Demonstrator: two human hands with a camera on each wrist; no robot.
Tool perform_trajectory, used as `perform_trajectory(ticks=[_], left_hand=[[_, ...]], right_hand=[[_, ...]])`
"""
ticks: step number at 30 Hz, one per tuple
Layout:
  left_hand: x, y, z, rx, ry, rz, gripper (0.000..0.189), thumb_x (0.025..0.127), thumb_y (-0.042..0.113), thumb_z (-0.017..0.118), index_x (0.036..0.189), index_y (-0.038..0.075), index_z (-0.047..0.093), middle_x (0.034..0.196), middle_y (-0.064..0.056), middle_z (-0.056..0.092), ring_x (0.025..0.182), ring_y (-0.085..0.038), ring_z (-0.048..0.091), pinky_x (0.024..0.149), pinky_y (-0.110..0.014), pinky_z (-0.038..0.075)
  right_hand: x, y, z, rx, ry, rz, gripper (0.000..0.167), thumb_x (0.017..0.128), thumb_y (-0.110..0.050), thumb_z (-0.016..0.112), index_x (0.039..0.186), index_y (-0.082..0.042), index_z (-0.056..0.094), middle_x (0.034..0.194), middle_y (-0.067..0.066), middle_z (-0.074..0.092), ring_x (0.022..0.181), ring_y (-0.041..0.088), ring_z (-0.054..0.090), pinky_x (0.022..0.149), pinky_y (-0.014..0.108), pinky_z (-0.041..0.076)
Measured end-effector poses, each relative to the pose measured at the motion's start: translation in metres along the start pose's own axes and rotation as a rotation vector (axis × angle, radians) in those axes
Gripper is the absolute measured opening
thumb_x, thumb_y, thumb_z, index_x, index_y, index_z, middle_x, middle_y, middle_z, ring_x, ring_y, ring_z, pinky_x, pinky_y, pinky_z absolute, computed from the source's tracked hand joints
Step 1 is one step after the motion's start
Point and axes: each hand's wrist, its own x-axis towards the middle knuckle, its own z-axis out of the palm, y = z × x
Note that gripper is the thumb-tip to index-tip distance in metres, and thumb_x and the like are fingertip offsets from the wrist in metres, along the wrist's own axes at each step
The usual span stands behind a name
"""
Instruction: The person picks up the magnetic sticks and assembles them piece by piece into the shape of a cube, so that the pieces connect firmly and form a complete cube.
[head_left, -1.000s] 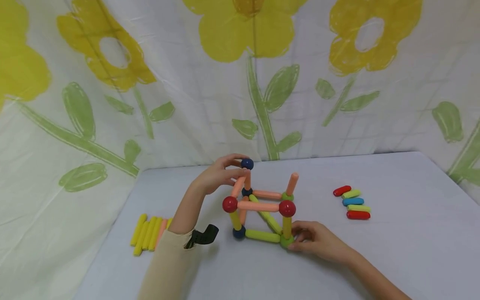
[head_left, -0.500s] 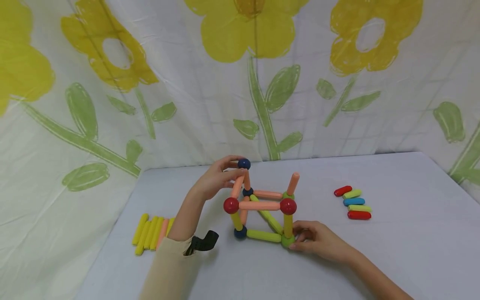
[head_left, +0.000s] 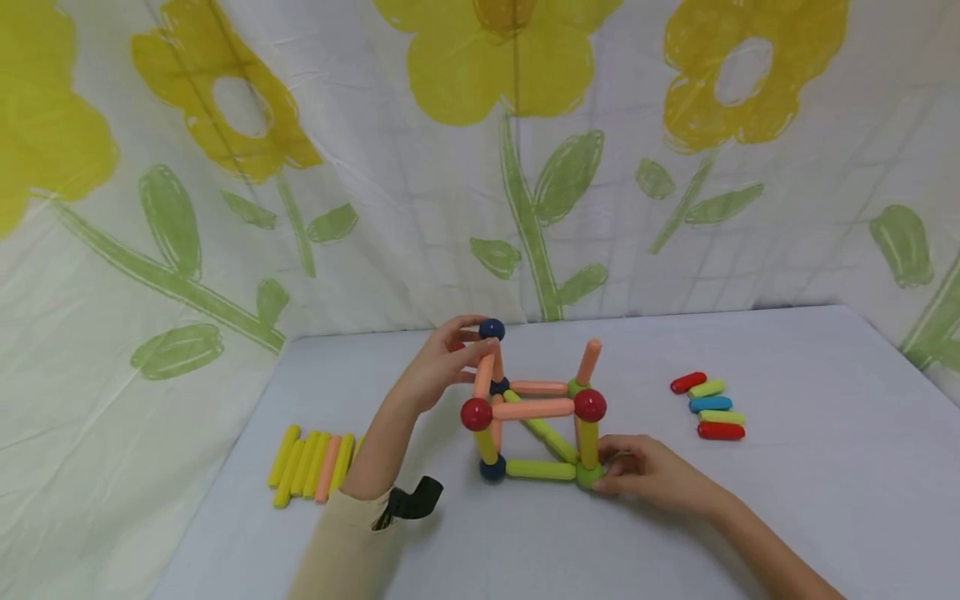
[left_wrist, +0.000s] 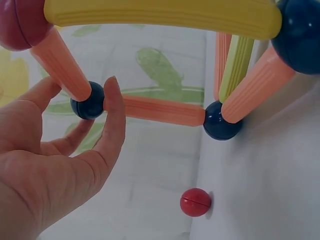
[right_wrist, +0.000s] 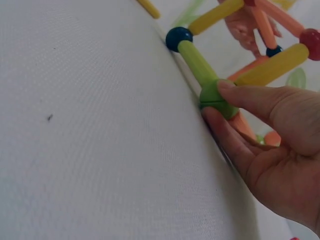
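Observation:
A cube-like frame of sticks and balls stands mid-table in the head view. My left hand (head_left: 442,362) pinches the upper back-left dark blue ball (left_wrist: 87,101), its thumb in front and fingers behind. At the lower front-right corner, my right hand (head_left: 660,475) grips a green ball (right_wrist: 212,95) between thumb and fingers. Two red balls (head_left: 590,406) top the front corners, joined by an orange stick (head_left: 533,408). Yellow sticks (head_left: 589,442) form the front uprights. A free-topped orange stick (head_left: 589,361) rises from the back-right green ball (head_left: 578,387).
Several yellow sticks (head_left: 302,467) and an orange stick (head_left: 327,469) lie in a row at the left. Short red, lime and blue sticks (head_left: 711,404) lie at the right. A loose red ball (left_wrist: 195,202) sits behind the left hand. A flowered curtain (head_left: 420,208) hangs behind the table.
The front of the stick frame has shifted a little to the right, turning slightly, with both hands still on it. The loose red ball now shows behind the left hand.

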Motion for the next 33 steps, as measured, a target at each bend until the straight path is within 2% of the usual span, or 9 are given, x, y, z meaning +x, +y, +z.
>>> perform_trajectory(ticks=[5, 10, 16, 21, 24, 26, 29, 33], left_hand=[[-0.012, -0.009, -0.004, -0.008, 0.020, 0.000, 0.057, 0.108, 0.025, 0.063, 0.159, 0.011, 0.042, 0.140, -0.021, 0.054, 0.103, -0.027, 0.071, 0.093, -0.042, 0.063], [-0.036, -0.027, -0.012, -0.017, 0.071, -0.051, 0.055, 0.109, 0.024, 0.061, 0.158, 0.008, 0.041, 0.141, -0.024, 0.052, 0.110, -0.033, 0.072, 0.093, -0.041, 0.063], [-0.075, -0.045, -0.024, 0.021, 0.137, -0.064, 0.054, 0.108, 0.025, 0.063, 0.155, 0.006, 0.046, 0.142, -0.024, 0.054, 0.114, -0.039, 0.069, 0.092, -0.037, 0.063], [-0.109, -0.056, -0.042, 0.102, 0.218, -0.038, 0.049, 0.106, 0.021, 0.066, 0.151, 0.007, 0.052, 0.139, -0.022, 0.058, 0.111, -0.035, 0.070, 0.091, -0.032, 0.063], [-0.125, -0.062, -0.056, 0.163, 0.269, -0.039, 0.049, 0.105, 0.018, 0.067, 0.150, 0.003, 0.052, 0.142, -0.023, 0.057, 0.113, -0.034, 0.069, 0.089, -0.027, 0.062], [-0.132, -0.065, -0.064, 0.211, 0.302, -0.063, 0.051, 0.104, 0.019, 0.068, 0.150, 0.002, 0.052, 0.145, -0.022, 0.055, 0.120, -0.034, 0.065, 0.089, -0.022, 0.059], [-0.139, -0.069, -0.073, 0.285, 0.339, -0.117, 0.053, 0.103, 0.020, 0.070, 0.149, 0.001, 0.052, 0.147, -0.021, 0.055, 0.126, -0.035, 0.060, 0.089, -0.017, 0.054], [-0.145, -0.075, -0.077, 0.349, 0.345, -0.172, 0.057, 0.101, 0.019, 0.073, 0.151, 0.002, 0.051, 0.143, -0.023, 0.059, 0.128, -0.037, 0.061, 0.090, -0.019, 0.052]], right_hand=[[-0.003, -0.001, -0.007, -0.030, 0.010, -0.012, 0.042, 0.098, -0.015, 0.076, 0.134, 0.003, 0.063, 0.123, 0.019, 0.066, 0.097, 0.016, 0.070, 0.086, 0.021, 0.059], [-0.013, -0.005, -0.024, -0.057, 0.052, -0.013, 0.041, 0.100, -0.011, 0.072, 0.137, 0.002, 0.061, 0.126, 0.023, 0.066, 0.101, 0.017, 0.071, 0.085, 0.024, 0.061], [-0.035, -0.010, -0.053, -0.165, 0.201, -0.015, 0.041, 0.100, -0.011, 0.073, 0.138, 0.002, 0.062, 0.128, 0.022, 0.066, 0.099, 0.014, 0.072, 0.080, 0.028, 0.063], [-0.060, -0.005, -0.080, -0.327, 0.344, -0.018, 0.037, 0.100, -0.012, 0.074, 0.134, -0.002, 0.066, 0.109, 0.008, 0.072, 0.091, 0.010, 0.070, 0.075, 0.024, 0.060], [-0.075, 0.003, -0.097, -0.397, 0.400, 0.027, 0.034, 0.100, -0.011, 0.073, 0.132, -0.001, 0.066, 0.104, 0.002, 0.073, 0.089, 0.005, 0.068, 0.073, 0.023, 0.059], [-0.083, 0.009, -0.107, -0.440, 0.419, 0.075, 0.034, 0.101, -0.012, 0.073, 0.131, -0.001, 0.066, 0.107, 0.003, 0.073, 0.090, -0.001, 0.064, 0.073, 0.023, 0.059], [-0.089, 0.016, -0.119, -0.480, 0.421, 0.132, 0.035, 0.101, -0.012, 0.072, 0.132, 0.002, 0.065, 0.113, 0.009, 0.071, 0.091, -0.006, 0.061, 0.073, 0.022, 0.059], [-0.090, 0.022, -0.126, -0.480, 0.399, 0.186, 0.037, 0.101, -0.013, 0.072, 0.133, 0.004, 0.063, 0.117, 0.016, 0.071, 0.091, -0.006, 0.060, 0.073, 0.022, 0.059]])
